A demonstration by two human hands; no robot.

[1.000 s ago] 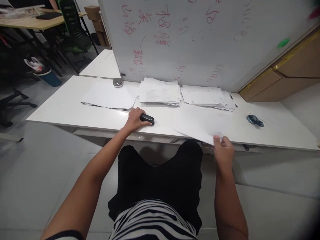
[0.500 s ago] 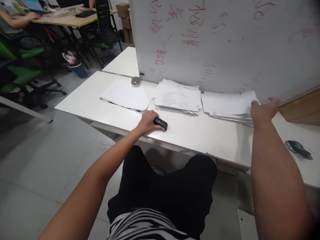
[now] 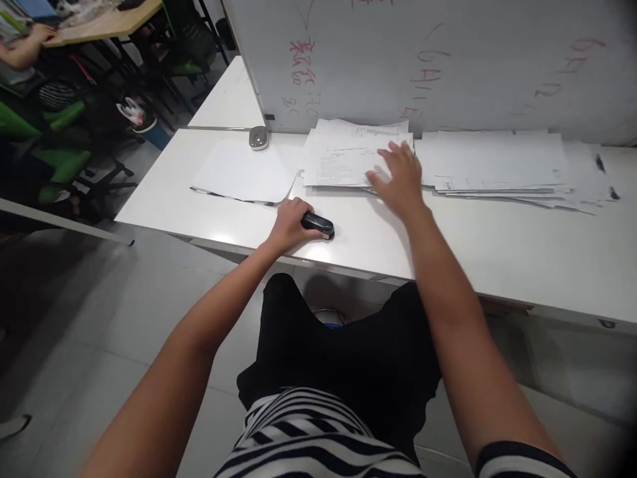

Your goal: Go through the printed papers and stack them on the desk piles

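My left hand [image 3: 292, 226] is wrapped round a black stapler [image 3: 319, 224] that rests on the white desk near its front edge. Fingers spread, my right hand [image 3: 401, 176] is over the right side of the middle stack of printed papers [image 3: 343, 159]; whether the fingertips touch the top sheet I cannot tell. Further right lies a second stack of papers [image 3: 497, 159], its lower sheets fanned out to the right. On the left a white sheet [image 3: 243, 172] with a dark front edge lies on the desk.
A grey-and-white rounded device [image 3: 258, 137] sits at the back left of the desk [image 3: 497, 255]. A whiteboard [image 3: 358, 66] with red writing stands behind the papers. At the far left are another person's arm [image 3: 24, 50], green chairs [image 3: 60, 153] and a blue bin [image 3: 155, 135].
My right hand has moved left from the right-hand paper stack to the middle stack, its fingers now spread. My left hand has stayed on the stapler. The view has shifted.
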